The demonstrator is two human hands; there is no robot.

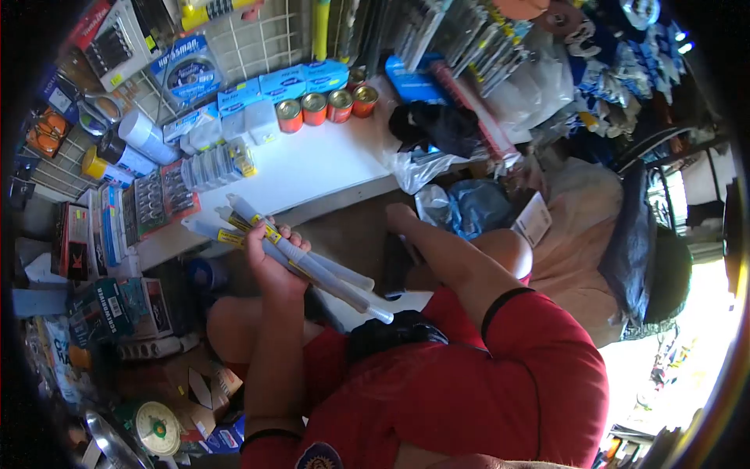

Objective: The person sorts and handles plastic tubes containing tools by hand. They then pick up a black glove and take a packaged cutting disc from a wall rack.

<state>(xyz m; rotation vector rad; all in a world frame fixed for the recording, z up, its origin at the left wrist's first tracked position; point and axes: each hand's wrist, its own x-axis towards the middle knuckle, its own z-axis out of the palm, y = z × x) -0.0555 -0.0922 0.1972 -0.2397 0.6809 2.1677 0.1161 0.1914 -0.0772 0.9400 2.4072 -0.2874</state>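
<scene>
My left hand point(269, 254) is closed around several pale, translucent plastic tubes point(336, 285) with yellow labels. They lie slantwise in my grip, their flat ends point(201, 227) fanned out at the upper left and their other ends over my lap. What exactly the tubes are, I cannot make out. My right hand point(401, 217) is at the front edge of the white shelf point(312, 172), close to a clear plastic bag point(432, 205). Its fingers are mostly hidden, and I cannot see whether they hold anything.
Along the shelf's back stand orange-red cans point(314, 109) and blue boxes point(283, 82). Packaged goods point(211, 168) line its left side. A black bundle point(437, 129) lies at the right. Below left are a screwdriver box point(109, 313) and a dial scale point(158, 427). A blue bag point(480, 207) is by my right knee.
</scene>
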